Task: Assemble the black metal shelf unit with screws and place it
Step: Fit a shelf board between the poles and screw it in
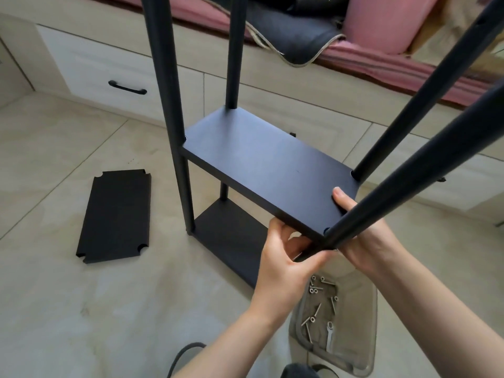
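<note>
Floor (pixel 68 309) tiled, w/ loose panel (pixel 116 215); both hands' fingers (pixel 305 264) grip shelf (pixel 267 165) corner.

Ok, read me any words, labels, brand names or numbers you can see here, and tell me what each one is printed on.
None: no readable text shows in this view.
Shelf unit: plain black panels and poles, no label or brand visible.
Loose shelf panel on the floor: plain black, no markings.
Clear tray with screws and a wrench: any stamping is too small to read.
Dark fabric on the bench: a small white mark, too blurred to read.
</note>
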A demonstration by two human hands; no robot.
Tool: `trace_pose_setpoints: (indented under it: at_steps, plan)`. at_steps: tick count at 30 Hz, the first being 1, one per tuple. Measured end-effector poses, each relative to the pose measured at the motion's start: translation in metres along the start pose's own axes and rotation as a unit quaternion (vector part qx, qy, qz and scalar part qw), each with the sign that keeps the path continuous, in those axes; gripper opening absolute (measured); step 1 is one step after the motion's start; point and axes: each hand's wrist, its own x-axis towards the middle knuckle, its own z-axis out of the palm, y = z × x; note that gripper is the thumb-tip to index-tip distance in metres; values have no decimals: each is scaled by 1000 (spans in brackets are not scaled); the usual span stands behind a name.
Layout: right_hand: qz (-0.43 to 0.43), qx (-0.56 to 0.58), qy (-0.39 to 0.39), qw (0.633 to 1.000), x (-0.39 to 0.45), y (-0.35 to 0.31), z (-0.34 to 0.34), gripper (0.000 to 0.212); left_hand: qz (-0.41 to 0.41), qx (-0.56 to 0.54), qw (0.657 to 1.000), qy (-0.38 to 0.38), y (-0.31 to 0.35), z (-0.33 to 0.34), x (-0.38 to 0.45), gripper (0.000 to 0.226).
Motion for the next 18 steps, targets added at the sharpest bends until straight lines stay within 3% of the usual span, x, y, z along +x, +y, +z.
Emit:
trace_pose_setpoints:
  at_steps: [6,18]
  plan:
    - [4,-18,-3,1000,1,0,-2,65,3,-37,999,-2,0,2,-3,65]
    - [19,-7,9,1000,3,6,-2,38,17,-3,1000,-13,2,5,-8,62]
